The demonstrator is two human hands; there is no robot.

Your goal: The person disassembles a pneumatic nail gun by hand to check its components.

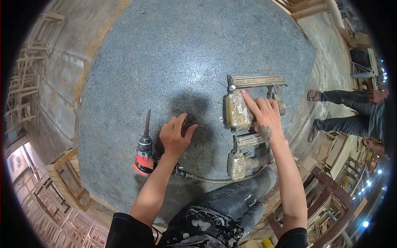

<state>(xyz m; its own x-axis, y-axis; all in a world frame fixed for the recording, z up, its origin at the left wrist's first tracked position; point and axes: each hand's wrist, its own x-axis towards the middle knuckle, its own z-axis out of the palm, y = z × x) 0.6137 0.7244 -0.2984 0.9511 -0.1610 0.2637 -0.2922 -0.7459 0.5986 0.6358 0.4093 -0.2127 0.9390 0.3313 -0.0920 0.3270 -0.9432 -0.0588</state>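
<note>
1. Left hand (175, 134): I read it over the blue-grey tabletop (124, 82), with thumb and index finger spread at either side of a small dark part (187, 121). I cannot tell whether they clamp it.
2. Right hand (266, 113): I have its index finger extended onto the upper nail gun (238, 111); the grip is apart, with the other fingers bent over the handle area.
3. Upper nail gun: it lies on its side on the tabletop, magazine toward the far edge.
4. Lower nail gun (237, 165): it lies between the upper one and my jeans-clad leg (248, 191).
5. Red-and-black power tool (144, 157): it lies left of my left hand, bit pointing away from me.
6. Washer (221, 119): it lies just beside the upper nail gun.
</note>
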